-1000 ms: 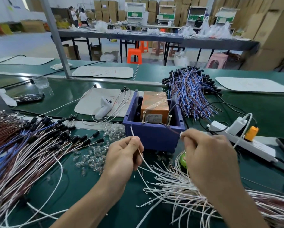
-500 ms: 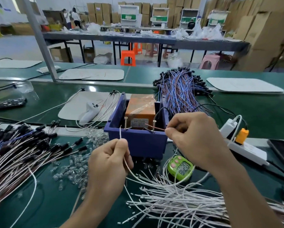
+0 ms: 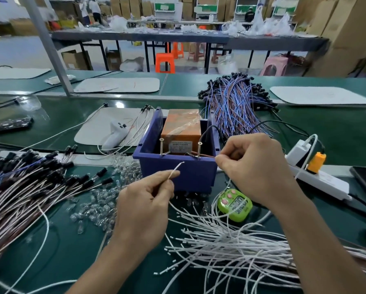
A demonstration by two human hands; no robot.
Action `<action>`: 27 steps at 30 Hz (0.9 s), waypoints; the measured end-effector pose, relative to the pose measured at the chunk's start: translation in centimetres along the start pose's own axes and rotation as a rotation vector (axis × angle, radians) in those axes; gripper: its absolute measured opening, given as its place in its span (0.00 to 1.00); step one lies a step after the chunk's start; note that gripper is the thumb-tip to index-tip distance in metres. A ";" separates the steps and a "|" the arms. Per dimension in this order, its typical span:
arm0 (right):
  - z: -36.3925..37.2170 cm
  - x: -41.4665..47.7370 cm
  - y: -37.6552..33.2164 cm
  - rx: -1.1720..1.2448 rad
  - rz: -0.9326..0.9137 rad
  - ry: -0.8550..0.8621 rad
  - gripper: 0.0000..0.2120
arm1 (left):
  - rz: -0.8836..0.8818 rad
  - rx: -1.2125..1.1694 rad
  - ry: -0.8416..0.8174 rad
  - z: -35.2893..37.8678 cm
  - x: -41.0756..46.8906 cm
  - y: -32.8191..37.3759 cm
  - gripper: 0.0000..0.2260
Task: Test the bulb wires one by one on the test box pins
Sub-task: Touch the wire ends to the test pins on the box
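Observation:
A blue test box [image 3: 177, 172] with an orange block [image 3: 182, 126] inside stands mid-table. Two metal pins rise at its front rim, the left pin [image 3: 162, 146] and the right pin [image 3: 199, 149]. My left hand [image 3: 146, 206] pinches a white wire [image 3: 176, 169] whose tip points up in front of the box, below and between the pins, touching neither. My right hand [image 3: 252, 166] pinches a brown wire [image 3: 205, 155] whose end lies at the base of the right pin. No bulb shows in either hand.
White wire ends [image 3: 230, 247] pile up in front of me. A bundle of black-capped wires [image 3: 29, 183] lies at left, loose clear bulbs [image 3: 97, 209] beside it. A green timer [image 3: 235, 205] sits by the box. A power strip [image 3: 317, 179] lies right; blue wires [image 3: 235, 107] behind.
My right hand has moved forward and brought the brown wire end to the right pin. My left hand rose toward the box, and its white wire tip now tilts right.

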State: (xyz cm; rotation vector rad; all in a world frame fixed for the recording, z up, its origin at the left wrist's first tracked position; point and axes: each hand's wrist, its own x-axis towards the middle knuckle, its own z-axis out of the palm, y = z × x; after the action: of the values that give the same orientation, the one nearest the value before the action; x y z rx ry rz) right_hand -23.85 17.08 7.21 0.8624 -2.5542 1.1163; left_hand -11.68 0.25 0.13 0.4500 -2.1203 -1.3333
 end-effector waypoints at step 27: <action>1.0 0.1 0.1 0.009 -0.006 0.044 0.12 | 0.136 0.335 0.270 -1.1 2.0 -0.5 0.10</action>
State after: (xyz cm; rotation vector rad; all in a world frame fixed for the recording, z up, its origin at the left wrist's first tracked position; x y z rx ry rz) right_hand -23.94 16.39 6.47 0.8378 -2.5107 1.1328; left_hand -12.49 -1.85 0.68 0.5740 -2.1050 -0.7928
